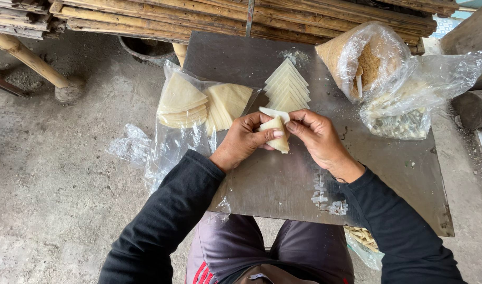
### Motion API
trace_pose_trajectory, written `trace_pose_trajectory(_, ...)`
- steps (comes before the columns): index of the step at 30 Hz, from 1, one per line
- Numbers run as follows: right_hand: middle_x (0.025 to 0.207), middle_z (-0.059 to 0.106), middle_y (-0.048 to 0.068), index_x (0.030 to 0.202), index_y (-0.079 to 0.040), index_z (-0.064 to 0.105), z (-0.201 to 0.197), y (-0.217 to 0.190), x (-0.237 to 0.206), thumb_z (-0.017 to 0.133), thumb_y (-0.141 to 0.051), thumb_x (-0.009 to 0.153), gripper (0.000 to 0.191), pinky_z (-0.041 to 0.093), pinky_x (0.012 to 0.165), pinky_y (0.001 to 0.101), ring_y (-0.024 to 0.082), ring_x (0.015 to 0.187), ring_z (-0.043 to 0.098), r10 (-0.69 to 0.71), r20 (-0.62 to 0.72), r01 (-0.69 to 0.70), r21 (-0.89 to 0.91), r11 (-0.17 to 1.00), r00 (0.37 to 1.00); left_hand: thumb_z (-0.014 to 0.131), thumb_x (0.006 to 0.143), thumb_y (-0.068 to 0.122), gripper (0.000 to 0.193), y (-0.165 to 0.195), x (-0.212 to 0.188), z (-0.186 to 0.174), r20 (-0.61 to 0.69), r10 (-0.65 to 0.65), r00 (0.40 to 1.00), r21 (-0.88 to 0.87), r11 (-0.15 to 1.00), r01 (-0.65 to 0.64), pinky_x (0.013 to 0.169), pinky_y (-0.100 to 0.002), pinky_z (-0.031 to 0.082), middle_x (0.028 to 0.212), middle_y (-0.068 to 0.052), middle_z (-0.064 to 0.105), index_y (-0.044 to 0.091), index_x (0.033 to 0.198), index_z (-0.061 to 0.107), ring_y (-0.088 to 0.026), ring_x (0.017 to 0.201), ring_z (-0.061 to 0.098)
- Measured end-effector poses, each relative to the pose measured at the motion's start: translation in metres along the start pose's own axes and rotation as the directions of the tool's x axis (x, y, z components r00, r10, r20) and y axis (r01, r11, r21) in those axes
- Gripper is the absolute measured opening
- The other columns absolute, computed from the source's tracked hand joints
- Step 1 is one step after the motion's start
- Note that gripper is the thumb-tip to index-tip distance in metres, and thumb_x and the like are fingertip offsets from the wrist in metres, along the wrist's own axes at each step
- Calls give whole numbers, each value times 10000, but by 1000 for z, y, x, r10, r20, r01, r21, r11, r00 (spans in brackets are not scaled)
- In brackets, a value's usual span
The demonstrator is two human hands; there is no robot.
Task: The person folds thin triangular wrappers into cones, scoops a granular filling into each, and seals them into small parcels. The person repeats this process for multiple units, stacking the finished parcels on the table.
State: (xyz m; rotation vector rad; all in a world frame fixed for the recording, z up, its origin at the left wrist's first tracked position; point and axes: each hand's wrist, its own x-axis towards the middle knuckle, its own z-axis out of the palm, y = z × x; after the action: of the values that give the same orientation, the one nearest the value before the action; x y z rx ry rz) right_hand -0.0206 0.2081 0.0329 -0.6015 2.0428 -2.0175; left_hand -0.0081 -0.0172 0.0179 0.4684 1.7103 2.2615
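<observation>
A bare concrete floor (62, 173) spreads under everything, and along the top of the view runs a stack of bamboo poles (209, 18). On the person's lap sits a dark metal board (283, 184), tilted a little, serving as a worktop.

At the board's far right corner lie two clear plastic bags: one crumpled and mostly see-through with pale bits at its bottom (409, 105), and just beside it a bag of brown crumbly filling (356, 58) with a small white spoon standing in it. Over the board's left edge hangs a flat plastic sheet (172, 142) carrying two stacks of triangular dough wrappers (199, 105). Near the board's middle a fanned row of the same pale triangles (286, 87) lies straight on the metal.

Just in front of that row, both hands meet above the board. The left hand (243, 139) is curled around a folded pastry wrapper (275, 132), thumb pressed across its face, the cone's tip pointing down toward the person. The right hand (317, 137) pinches the wrapper's upper flap between thumb and fingertips. Both arms wear black sleeves (162, 226).

Under the board's near right edge, a small bag of pale strips (363, 239) peeks out.
</observation>
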Motion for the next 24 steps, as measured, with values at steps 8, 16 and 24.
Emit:
trace_pose_trajectory(8,1095,704,75,1218,5,651,-1,3,-3,579,-124,1045,228,589,912,355,159,1009,680,130,12,-125,376,918,991,755,931,183,235,-8,-1,-6,3,-45,999,-54,998,45,735,-246,625,1014,-35,712,33,1097,685,-108,888,702)
trace_pose_trajectory(16,1026,697,68,1179,13,679,8,9,-1,669,-67,1017,181,569,846,308,120,930,643,70,-69,-52,242,969,995,745,943,188,219,-7,-1,-10,1,-60,998,-15,998,60,746,-249,627,1019,-32,710,42,1093,678,-104,897,702)
trace_pose_trajectory(24,1029,721,59,1158,-31,682,-46,5,17,655,-78,1061,111,536,743,262,117,858,645,-315,-412,109,-451,886,855,712,953,188,204,4,-4,-13,-141,-97,985,-87,993,85,732,-262,622,1010,-54,716,59,1095,645,-130,893,720)
